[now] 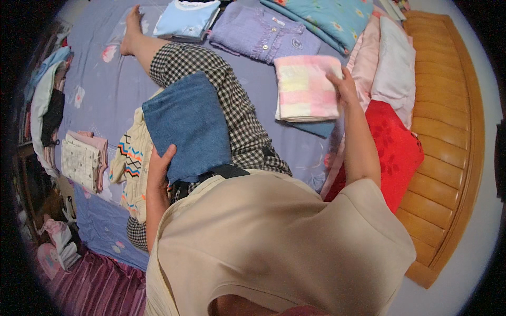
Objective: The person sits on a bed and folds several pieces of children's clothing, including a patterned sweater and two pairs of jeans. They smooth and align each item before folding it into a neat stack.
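Note:
A folded blue cloth (187,126) lies over my lap. My left hand (160,162) grips its near left edge, thumb on top and fingers hidden below. Under and beside that cloth is a cream cable-knit cardigan (136,158) with a zigzag pattern. On the right, a folded pink, white and yellow checked towel (308,89) sits on another blue cloth (316,128), of which only a corner shows. My right hand (344,87) holds the towel's right edge, its thumb over the top; some fingers are out of sight.
Around me on the bedsheet (253,87) lie a light-blue shirt (187,17), a purple cardigan (265,33), a teal floral quilt (332,19) and folded cream clothes (81,162). Red fabric (389,150) lies by the wooden headboard (442,118). Clothes hang over a rail (41,98) at left.

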The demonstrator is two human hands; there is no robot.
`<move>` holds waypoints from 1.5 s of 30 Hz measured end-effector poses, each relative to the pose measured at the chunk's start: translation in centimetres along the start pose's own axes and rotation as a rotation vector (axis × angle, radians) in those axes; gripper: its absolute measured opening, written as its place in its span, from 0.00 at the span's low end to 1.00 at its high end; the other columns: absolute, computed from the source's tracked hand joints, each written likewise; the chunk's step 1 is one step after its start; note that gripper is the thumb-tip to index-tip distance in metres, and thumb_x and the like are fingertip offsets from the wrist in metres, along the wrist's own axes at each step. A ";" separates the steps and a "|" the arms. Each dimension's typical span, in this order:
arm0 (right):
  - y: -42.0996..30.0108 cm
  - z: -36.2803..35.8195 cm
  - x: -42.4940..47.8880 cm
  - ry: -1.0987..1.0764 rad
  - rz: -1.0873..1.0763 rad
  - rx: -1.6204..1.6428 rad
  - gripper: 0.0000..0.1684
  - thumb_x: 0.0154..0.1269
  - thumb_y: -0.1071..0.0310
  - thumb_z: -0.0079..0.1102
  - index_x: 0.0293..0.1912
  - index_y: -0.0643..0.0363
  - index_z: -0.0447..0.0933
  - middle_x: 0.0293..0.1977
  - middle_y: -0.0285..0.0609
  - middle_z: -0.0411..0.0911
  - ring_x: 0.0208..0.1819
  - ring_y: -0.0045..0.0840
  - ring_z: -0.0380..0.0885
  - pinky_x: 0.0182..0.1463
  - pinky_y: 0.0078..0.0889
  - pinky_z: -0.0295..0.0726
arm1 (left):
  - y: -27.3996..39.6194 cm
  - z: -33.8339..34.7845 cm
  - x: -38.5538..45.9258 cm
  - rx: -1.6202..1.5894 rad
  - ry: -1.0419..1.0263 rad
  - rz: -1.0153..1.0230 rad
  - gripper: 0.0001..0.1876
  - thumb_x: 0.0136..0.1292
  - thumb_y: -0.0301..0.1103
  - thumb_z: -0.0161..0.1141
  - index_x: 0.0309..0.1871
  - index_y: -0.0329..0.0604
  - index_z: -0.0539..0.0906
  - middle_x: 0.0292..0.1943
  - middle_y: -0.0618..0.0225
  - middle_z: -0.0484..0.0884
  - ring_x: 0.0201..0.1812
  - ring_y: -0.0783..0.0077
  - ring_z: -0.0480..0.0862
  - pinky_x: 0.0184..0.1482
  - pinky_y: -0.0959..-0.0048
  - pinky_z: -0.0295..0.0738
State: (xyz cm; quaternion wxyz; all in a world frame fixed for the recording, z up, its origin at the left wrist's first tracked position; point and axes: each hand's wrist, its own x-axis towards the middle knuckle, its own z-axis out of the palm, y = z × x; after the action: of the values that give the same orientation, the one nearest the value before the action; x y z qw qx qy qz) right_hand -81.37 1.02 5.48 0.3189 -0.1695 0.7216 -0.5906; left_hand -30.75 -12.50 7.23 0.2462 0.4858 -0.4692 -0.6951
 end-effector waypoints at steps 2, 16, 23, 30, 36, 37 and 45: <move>-3.3 2.2 0.6 -0.121 -0.095 0.067 0.29 0.52 0.75 0.64 0.54 0.63 0.66 0.45 0.46 0.76 0.43 0.30 0.77 0.46 0.29 0.78 | 0.0 -0.6 -0.1 0.038 -0.005 -0.018 0.36 0.52 0.42 0.68 0.62 0.35 0.66 0.55 0.58 0.73 0.54 0.64 0.74 0.57 0.69 0.66; -1.6 19.3 -12.8 -0.907 0.433 0.620 0.38 0.58 0.50 0.63 0.61 0.60 0.63 0.52 0.43 0.74 0.52 0.30 0.74 0.57 0.34 0.72 | 4.1 3.7 -0.3 -0.115 -0.110 0.094 0.34 0.50 0.34 0.68 0.59 0.34 0.67 0.53 0.58 0.75 0.52 0.64 0.76 0.56 0.68 0.68; -2.9 17.3 -12.8 -0.796 0.438 0.583 0.25 0.57 0.67 0.63 0.54 0.63 0.70 0.48 0.43 0.76 0.49 0.30 0.76 0.56 0.36 0.75 | 5.3 7.3 0.7 0.178 -0.206 0.022 0.36 0.57 0.37 0.63 0.65 0.33 0.59 0.57 0.55 0.71 0.57 0.64 0.71 0.60 0.69 0.63; -3.3 10.9 -11.3 -0.642 0.461 0.608 0.23 0.59 0.68 0.60 0.53 0.64 0.70 0.48 0.46 0.76 0.46 0.32 0.78 0.53 0.36 0.78 | 4.6 10.6 0.8 -0.054 -0.560 -0.045 0.41 0.57 0.30 0.63 0.70 0.37 0.51 0.63 0.56 0.65 0.61 0.65 0.68 0.62 0.69 0.61; -2.4 13.1 -11.9 -0.606 0.495 0.667 0.23 0.61 0.67 0.58 0.54 0.65 0.69 0.48 0.47 0.76 0.47 0.33 0.78 0.53 0.39 0.77 | 4.8 9.4 0.2 -0.020 -0.411 0.137 0.42 0.54 0.32 0.65 0.70 0.38 0.53 0.64 0.56 0.64 0.63 0.65 0.64 0.65 0.70 0.55; -2.3 13.7 -11.8 -0.621 0.499 0.657 0.23 0.61 0.66 0.58 0.54 0.65 0.69 0.47 0.46 0.76 0.47 0.32 0.77 0.53 0.38 0.76 | 4.8 9.1 0.1 -0.014 -0.394 0.182 0.42 0.54 0.32 0.65 0.70 0.38 0.53 0.64 0.56 0.64 0.64 0.65 0.64 0.65 0.70 0.54; -1.7 17.0 -12.2 -0.638 0.410 0.414 0.25 0.60 0.63 0.60 0.54 0.64 0.68 0.49 0.42 0.75 0.49 0.26 0.74 0.54 0.31 0.73 | 1.8 6.5 1.8 -0.102 -0.214 -0.012 0.42 0.52 0.28 0.66 0.69 0.41 0.56 0.61 0.58 0.67 0.60 0.65 0.68 0.62 0.71 0.60</move>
State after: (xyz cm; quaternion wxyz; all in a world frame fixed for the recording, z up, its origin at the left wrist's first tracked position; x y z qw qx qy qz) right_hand -61.31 -4.45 8.57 0.6641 -0.1292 0.4719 -0.5653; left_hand -37.63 -12.05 8.59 0.2148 0.3986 -0.4538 -0.7675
